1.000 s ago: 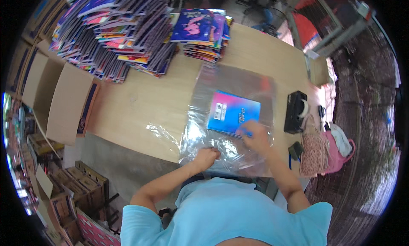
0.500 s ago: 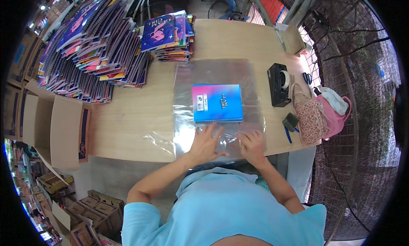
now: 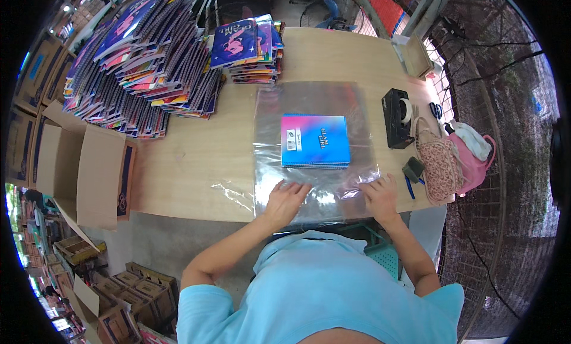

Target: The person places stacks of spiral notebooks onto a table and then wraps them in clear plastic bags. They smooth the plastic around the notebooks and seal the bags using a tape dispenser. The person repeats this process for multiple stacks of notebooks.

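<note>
A small stack of pink-and-blue spiral notebooks [image 3: 315,140] lies squared up in the middle of a clear plastic sheet or bag [image 3: 270,103]. Whether the notebooks are inside the plastic or on top of it, I cannot tell. My left hand [image 3: 285,203] rests on the plastic just below the stack's near left corner, fingers stretched out. Farther right, my right hand [image 3: 382,199] touches the plastic's right border near the table edge, its fingers apart. Neither hand touches the notebooks.
Tall piles of spiral notebooks [image 3: 146,58] fill the far left, beside a smaller pile [image 3: 241,43]. An open carton [image 3: 98,174] stands at left. On the right are a tape dispenser [image 3: 392,127], scissors [image 3: 436,110], a blue-handled tool [image 3: 410,187] and a woven bag [image 3: 440,168].
My right hand has moved right, away from the left, and its fingers have spread. The left hand has drawn slightly nearer to me, off the stack's near edge. The view has shifted slightly.
</note>
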{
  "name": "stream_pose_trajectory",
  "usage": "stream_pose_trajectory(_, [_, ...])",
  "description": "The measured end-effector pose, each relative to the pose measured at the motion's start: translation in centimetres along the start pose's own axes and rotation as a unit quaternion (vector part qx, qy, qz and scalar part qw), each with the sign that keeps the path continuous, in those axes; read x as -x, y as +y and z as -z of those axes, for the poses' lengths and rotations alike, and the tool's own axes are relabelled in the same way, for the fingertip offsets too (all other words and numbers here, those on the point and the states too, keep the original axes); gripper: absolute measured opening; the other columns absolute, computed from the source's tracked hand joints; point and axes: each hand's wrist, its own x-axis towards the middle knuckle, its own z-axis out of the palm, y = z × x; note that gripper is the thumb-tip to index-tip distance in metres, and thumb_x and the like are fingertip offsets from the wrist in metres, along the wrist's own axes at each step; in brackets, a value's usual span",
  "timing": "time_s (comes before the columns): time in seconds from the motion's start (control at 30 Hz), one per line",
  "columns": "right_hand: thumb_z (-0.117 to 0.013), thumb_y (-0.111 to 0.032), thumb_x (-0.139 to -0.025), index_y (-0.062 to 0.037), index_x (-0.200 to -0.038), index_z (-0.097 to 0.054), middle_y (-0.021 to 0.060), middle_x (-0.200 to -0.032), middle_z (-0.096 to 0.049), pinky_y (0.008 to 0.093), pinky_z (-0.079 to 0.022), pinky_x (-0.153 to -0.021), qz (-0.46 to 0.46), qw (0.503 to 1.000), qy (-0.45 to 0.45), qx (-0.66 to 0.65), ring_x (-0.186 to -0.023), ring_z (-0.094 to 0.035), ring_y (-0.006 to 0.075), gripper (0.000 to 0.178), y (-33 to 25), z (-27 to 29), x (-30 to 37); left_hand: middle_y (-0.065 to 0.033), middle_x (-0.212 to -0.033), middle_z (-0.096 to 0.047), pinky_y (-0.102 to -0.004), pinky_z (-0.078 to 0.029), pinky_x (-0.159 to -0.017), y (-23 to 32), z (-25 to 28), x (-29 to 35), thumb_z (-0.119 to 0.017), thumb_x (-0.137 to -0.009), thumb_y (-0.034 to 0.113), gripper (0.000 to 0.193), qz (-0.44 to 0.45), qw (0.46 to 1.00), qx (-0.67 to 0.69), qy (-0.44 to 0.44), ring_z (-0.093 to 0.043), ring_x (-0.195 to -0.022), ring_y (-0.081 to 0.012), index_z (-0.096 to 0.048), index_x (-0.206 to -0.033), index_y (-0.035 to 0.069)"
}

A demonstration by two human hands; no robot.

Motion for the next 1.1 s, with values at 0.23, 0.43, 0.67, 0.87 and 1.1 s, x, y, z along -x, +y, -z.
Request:
stream_pose_trajectory(0.23, [-0.072,-0.014,-0.072,-0.0052,-0.083,-0.070,0.0070,-0.071,-0.064,0.0333,-0.047,-0.062,-0.099,0.985,-0.008,-0.143,-0.066,-0.061,0.0215,0.014,8.2,0.1,-6.2,-0.0110,-0.076,-0.065,-0.0387,-0.050,-0.058,-13.5,6.4,-4.8,-0.056,-0.079,0.007,0.027,0.185,0.954,0.033,-0.233,-0.064,-0.071,-0.0259,-0.065,-0.104,0.008])
stream_pose_trajectory(0.43, [-0.074,-0.010,-0.075,0.0030,-0.079,-0.068,0.0060,-0.064,-0.064,0.0240,-0.047,-0.055,-0.207,0.869,-0.214,-0.394,-0.059,-0.060,0.0101,0.015,15.9,-4.0,-14.2,-0.0147,-0.116,-0.059,-0.0430,-0.044,-0.090,-1.3,-1.3,-6.8,-0.069,-0.077,0.027,0.051,0.026,0.987,0.010,0.157,-0.057,-0.103,-0.0277,-0.056,-0.123,0.009])
stream_pose_trajectory(0.67, [-0.075,-0.010,-0.074,0.0040,-0.077,-0.066,0.0077,-0.066,-0.065,0.0250,-0.048,-0.052,-0.259,0.792,-0.279,-0.478,-0.055,-0.060,0.0124,0.016,18.5,-7.6,-14.8,-0.0203,-0.145,-0.033,-0.0625,-0.007,-0.108,-5.3,-4.7,-9.7,-0.059,-0.083,0.047,0.084,0.379,0.916,-0.025,0.130,-0.026,-0.135,-0.0394,-0.023,-0.144,0.001])
stream_pose_trajectory(0.87, [-0.074,-0.009,-0.074,0.0042,-0.078,-0.066,0.0081,-0.066,-0.065,0.0250,-0.049,-0.052,-0.254,0.783,-0.285,-0.491,-0.055,-0.061,0.0124,0.016,17.8,-7.0,-15.2,-0.0192,-0.144,-0.035,-0.0683,-0.005,-0.104,-7.2,-3.5,-11.3,-0.056,-0.085,0.047,0.076,0.387,0.921,-0.005,-0.047,-0.027,-0.137,-0.0364,-0.027,-0.144,0.008])
stream_pose_trajectory(1.1, [-0.074,-0.012,-0.076,0.0013,-0.080,-0.066,0.0065,-0.068,-0.065,0.0255,-0.049,-0.054,-0.247,0.787,-0.317,-0.468,-0.059,-0.062,0.0129,0.016,19.3,-7.9,-14.9,-0.0208,-0.132,-0.040,-0.0614,-0.023,-0.101,1.3,-4.7,-8.4,-0.066,-0.077,0.044,0.072,0.176,0.979,-0.020,0.105,-0.040,-0.121,-0.0409,-0.038,-0.140,0.021])
